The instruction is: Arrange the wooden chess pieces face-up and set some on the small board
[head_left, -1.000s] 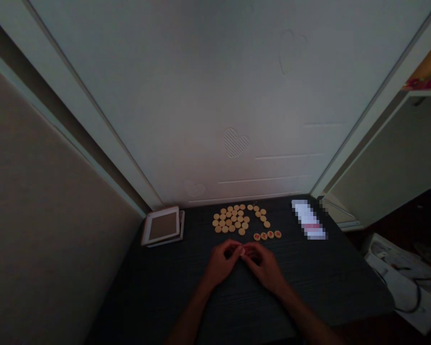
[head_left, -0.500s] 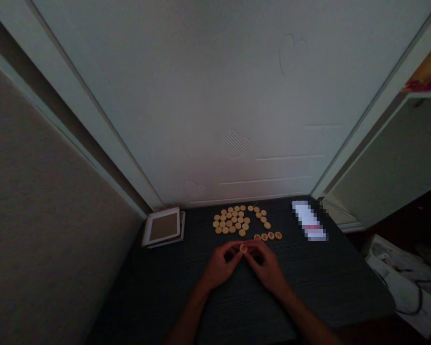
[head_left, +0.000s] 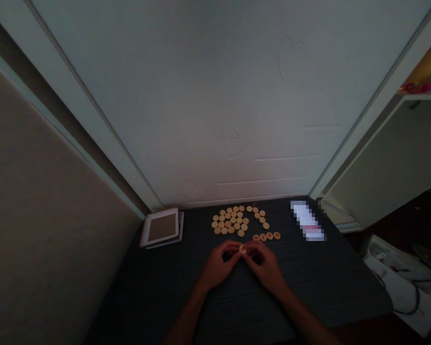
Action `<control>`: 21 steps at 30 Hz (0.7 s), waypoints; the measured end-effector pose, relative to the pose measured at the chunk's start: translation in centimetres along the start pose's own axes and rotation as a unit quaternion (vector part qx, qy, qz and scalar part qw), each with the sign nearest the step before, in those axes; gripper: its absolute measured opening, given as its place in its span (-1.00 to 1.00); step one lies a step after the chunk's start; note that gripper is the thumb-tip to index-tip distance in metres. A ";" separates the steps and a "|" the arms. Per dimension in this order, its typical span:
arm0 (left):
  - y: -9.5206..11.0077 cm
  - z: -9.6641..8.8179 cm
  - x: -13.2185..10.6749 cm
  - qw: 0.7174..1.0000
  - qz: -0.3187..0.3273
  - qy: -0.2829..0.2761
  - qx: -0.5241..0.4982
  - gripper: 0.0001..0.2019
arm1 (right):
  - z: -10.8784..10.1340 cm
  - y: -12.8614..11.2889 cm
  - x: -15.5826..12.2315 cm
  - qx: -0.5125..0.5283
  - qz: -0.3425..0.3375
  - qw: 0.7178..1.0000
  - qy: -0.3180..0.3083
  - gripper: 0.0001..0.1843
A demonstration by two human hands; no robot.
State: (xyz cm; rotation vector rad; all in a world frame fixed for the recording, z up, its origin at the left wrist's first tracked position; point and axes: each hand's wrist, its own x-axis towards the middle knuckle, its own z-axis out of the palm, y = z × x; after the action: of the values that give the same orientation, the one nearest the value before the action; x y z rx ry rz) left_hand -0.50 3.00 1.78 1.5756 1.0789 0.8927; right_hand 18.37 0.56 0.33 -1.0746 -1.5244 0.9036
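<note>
Between the fingertips of both hands is a round wooden xiangqi piece (head_left: 243,248) with a red character facing me. My left hand (head_left: 220,265) pinches its left side, thumb and fingers meeting at the edge. From the right, my right hand (head_left: 265,264) pinches the same piece. Just beyond my right fingers lies a short row of pieces (head_left: 270,235) showing red characters. Farther back, a cluster of plain-faced pieces (head_left: 228,224) rests on the dark table (head_left: 244,306), with a loose curved line of more plain ones (head_left: 262,220) to its right.
Two stacked frame-like flat boxes (head_left: 163,227) lie at the table's back left. A bright, pixelated phone-shaped object (head_left: 308,221) is at the back right. A white panel with embossed hearts (head_left: 235,144) rises behind the table. A white box (head_left: 405,287) stands beyond the right edge.
Both hands keep their pinch on the piece in almost the same place. The view has shifted slightly; the pieces on the table look unmoved.
</note>
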 end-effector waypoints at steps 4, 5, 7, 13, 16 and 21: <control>-0.2 0.1 0.1 1.000 0.000 -0.003 0.007 -0.75 | 0.1 0.3 0.0 0.021 0.022 0.999 0.009 -0.82; -0.2 0.1 0.1 1.000 0.000 -0.003 0.007 -0.75 | 0.1 0.4 0.0 0.025 0.029 0.999 0.011 -0.81; -0.1 0.1 0.0 1.000 -0.002 -0.008 0.005 -0.76 | 0.1 0.6 -0.1 0.029 0.045 0.998 0.016 -0.79; 0.9 0.1 -0.1 0.999 -0.011 -0.034 -0.001 -0.78 | 0.0 1.2 -0.2 0.023 0.087 0.995 0.034 -0.71; 1.1 0.0 -0.2 0.999 -0.017 -0.042 -0.002 -0.78 | 0.0 1.4 -0.2 0.015 0.092 0.995 0.035 -0.69; 1.2 0.1 -0.1 0.999 -0.019 -0.041 -0.004 -0.77 | -0.1 1.2 -0.2 0.008 0.093 0.995 0.036 -0.71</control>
State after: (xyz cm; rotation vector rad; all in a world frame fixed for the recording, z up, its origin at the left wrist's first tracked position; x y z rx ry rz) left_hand -0.22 2.74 2.90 1.5658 1.0430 0.7987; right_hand 18.65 0.76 -0.78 -1.2399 -1.3706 0.9918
